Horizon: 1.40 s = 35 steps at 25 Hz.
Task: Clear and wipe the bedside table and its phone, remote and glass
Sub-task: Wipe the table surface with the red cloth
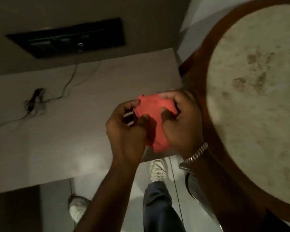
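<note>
My left hand grips a small dark object with pale edges; most of it is hidden, so I cannot tell whether it is the remote or the phone. My right hand presses a red cloth over that object, fingers curled into the fabric. Both hands are held together above the right front part of the pale bedside table. No glass is in view.
A coiled cable lies on the table's left side and runs up to a black switch panel on the wall. A round brown-rimmed top with a mottled cream surface fills the right. My white shoes stand on the floor below.
</note>
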Tool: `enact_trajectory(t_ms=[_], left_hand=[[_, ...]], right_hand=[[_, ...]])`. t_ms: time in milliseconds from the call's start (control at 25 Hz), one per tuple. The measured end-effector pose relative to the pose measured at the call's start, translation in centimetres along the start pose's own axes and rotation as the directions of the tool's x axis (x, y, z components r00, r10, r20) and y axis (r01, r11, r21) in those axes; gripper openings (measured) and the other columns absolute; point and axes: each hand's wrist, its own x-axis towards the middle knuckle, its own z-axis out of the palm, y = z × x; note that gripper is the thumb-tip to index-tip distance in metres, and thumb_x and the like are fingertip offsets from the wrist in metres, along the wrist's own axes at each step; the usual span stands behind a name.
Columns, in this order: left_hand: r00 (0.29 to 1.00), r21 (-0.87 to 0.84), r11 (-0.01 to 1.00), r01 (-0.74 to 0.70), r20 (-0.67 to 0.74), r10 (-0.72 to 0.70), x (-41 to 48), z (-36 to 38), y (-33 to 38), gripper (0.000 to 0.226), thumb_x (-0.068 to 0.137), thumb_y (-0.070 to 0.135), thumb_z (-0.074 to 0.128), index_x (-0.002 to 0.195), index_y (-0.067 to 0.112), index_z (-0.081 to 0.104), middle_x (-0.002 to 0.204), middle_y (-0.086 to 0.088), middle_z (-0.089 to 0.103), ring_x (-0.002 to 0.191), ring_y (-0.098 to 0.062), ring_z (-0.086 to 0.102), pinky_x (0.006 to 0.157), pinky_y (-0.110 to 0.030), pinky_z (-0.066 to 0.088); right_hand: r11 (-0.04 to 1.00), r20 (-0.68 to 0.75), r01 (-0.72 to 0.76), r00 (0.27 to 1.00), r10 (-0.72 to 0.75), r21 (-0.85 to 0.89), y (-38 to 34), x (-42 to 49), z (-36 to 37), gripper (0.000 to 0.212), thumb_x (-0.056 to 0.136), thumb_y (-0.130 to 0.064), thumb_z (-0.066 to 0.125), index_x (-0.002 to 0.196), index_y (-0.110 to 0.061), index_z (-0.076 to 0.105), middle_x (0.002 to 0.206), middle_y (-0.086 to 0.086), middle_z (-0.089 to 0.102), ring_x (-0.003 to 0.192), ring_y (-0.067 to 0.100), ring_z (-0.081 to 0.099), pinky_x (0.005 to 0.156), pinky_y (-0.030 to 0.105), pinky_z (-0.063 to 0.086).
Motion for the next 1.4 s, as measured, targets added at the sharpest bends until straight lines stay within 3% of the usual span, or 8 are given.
enact_trajectory(t_ms=[120,200,320,480,640,880,1160,1400], left_hand=[[0.987,0.044,0.994,-0.097,-0.121,0.102,5.0,-5.2,-2.8,0.033,0.080,-0.009,0.064,0.105,0.011,0.068,0.093,0.013,0.067,0.081,0.004,0.065,0.074,-0.015,0.054],[0.983,0.133,0.980,-0.148,-0.093,0.161,8.1,-7.6,-5.2,0.032,0.082,-0.007,0.061,0.108,0.009,0.066,0.093,0.013,0.067,0.079,0.006,0.064,0.072,-0.012,0.051],[0.961,0.356,0.894,-0.273,0.067,0.267,10.6,-11.1,-9.4,0.036,0.084,0.006,0.058,0.120,0.005,0.063,0.113,-0.008,0.070,0.101,-0.018,0.066,0.090,-0.028,0.054],[0.793,0.672,0.467,-0.575,0.317,0.520,11.9,-13.7,-14.2,0.041,0.088,0.015,0.054,0.126,0.001,0.061,0.135,-0.022,0.059,0.129,-0.036,0.052,0.111,-0.045,0.039],[0.799,0.793,0.240,-0.560,0.440,0.409,16.4,-13.3,-13.6,0.065,0.093,0.034,0.037,0.148,0.001,0.033,0.158,-0.022,0.028,0.148,-0.035,0.023,0.121,-0.050,0.017],[0.854,0.876,0.151,-0.459,0.387,0.349,21.5,-12.1,-11.3,0.077,0.094,0.053,0.028,0.153,0.004,0.017,0.163,-0.019,0.015,0.152,-0.032,0.010,0.123,-0.050,0.009],[0.862,0.891,0.082,-0.446,0.403,0.308,23.5,-8.3,-10.1,0.080,0.094,0.059,0.013,0.155,0.008,0.005,0.165,-0.014,0.003,0.153,-0.032,-0.001,0.121,-0.058,0.001],[0.859,0.885,0.101,-0.454,0.405,0.315,23.5,-8.1,-9.7,0.080,0.094,0.059,0.015,0.155,0.008,0.004,0.166,-0.014,0.001,0.153,-0.028,-0.003,0.121,-0.058,0.002]], right_hand=[[0.957,0.155,-0.188,0.976,0.156,0.220,-0.2,2.3,8.3,0.030,0.076,0.009,0.058,0.097,-0.010,0.070,0.100,0.001,0.069,0.086,0.006,0.062,0.086,0.019,0.051],[0.973,0.118,-0.183,0.979,0.167,0.140,1.5,3.9,12.5,0.027,0.075,0.000,0.057,0.094,-0.012,0.071,0.103,0.009,0.072,0.088,0.013,0.065,0.089,0.023,0.052],[0.900,0.092,0.203,0.979,-0.181,-0.386,3.8,3.8,16.3,0.038,0.076,-0.020,0.049,0.108,-0.013,0.069,0.130,0.019,0.059,0.122,0.037,0.053,0.106,0.040,0.042],[0.590,0.415,0.550,0.835,-0.362,-0.591,4.8,0.9,17.8,0.056,0.097,-0.042,0.032,0.148,-0.020,0.034,0.158,0.007,0.034,0.146,0.030,0.030,0.119,0.053,0.020],[0.580,0.344,0.472,0.881,-0.324,-0.663,4.9,5.8,19.4,0.060,0.095,-0.044,0.033,0.150,-0.020,0.029,0.158,0.007,0.032,0.147,0.030,0.026,0.118,0.055,0.018],[0.639,0.244,0.400,0.915,-0.322,-0.657,3.8,11.9,20.5,0.061,0.093,-0.043,0.036,0.149,-0.019,0.032,0.157,0.009,0.034,0.146,0.033,0.027,0.117,0.055,0.019],[0.679,-0.149,-0.063,0.986,-0.069,-0.732,7.0,17.2,15.7,0.060,0.095,-0.042,0.031,0.149,-0.015,0.031,0.155,0.014,0.035,0.144,0.037,0.029,0.116,0.057,0.017],[0.638,-0.053,0.082,0.980,-0.190,-0.766,10.7,12.5,10.3,0.057,0.097,-0.040,0.035,0.148,-0.015,0.031,0.153,0.014,0.038,0.143,0.035,0.032,0.117,0.054,0.025]])
